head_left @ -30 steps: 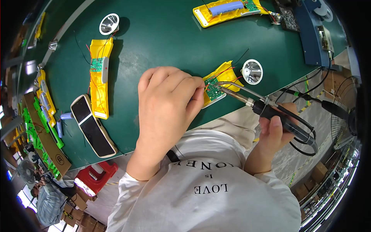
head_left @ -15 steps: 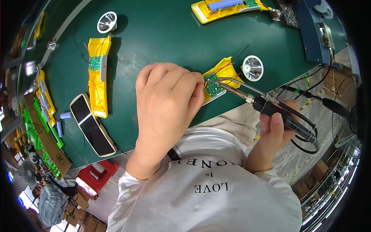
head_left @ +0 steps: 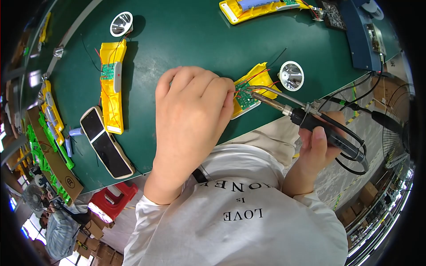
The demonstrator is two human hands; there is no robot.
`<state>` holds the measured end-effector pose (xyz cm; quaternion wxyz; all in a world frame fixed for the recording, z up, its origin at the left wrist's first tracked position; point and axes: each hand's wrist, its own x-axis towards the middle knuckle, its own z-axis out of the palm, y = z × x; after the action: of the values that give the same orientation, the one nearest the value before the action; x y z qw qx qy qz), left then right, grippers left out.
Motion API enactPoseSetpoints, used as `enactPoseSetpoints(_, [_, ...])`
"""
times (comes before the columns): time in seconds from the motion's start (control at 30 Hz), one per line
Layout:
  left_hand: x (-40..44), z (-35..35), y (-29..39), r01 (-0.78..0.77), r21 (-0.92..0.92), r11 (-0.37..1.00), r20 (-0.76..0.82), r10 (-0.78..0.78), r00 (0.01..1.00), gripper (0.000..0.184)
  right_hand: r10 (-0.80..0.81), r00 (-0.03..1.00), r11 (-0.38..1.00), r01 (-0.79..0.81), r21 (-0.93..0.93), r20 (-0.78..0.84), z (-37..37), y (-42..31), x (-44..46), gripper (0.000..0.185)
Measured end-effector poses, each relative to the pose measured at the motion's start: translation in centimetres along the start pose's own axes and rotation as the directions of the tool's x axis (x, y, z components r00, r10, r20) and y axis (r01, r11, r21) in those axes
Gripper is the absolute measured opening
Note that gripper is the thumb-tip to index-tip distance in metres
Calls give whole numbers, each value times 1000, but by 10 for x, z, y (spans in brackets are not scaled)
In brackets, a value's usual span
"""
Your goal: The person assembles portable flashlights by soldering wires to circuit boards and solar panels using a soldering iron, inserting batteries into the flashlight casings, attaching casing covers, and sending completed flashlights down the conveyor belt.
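My right hand (head_left: 317, 144) is closed round the black handle of a soldering iron (head_left: 326, 133). The iron's tip, with a thin metal tube beside it, is at the green circuit board (head_left: 246, 102) in a yellow housing (head_left: 262, 80). Red and black wires run from this board. My left hand (head_left: 193, 111) is pinched at the board's left edge, where a red wire reaches its fingertips; what exactly they grip is hidden. A round reflector (head_left: 291, 76) lies right of the housing.
At the left are another yellow housing (head_left: 112, 97), a reflector (head_left: 121, 24) and a phone (head_left: 106, 144). A third housing (head_left: 233, 14) with a battery lies at the top, near a blue machine (head_left: 357, 40). A person (head_left: 62, 232) sits at the lower left.
The view has shifted slightly, and objects on the table appear a little higher. Both hands keep their holds, with the iron's tip still at the board.
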<state>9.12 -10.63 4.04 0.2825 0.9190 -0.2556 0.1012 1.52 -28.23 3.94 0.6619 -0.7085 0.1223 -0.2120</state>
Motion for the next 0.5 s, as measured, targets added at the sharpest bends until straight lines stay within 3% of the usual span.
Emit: enactPoseSetpoints(0.5, [1, 1, -1, -6, -4, 1000, 8, 6, 1000, 10, -7, 1000, 1000, 7, -4, 1, -1, 0, 1, 22])
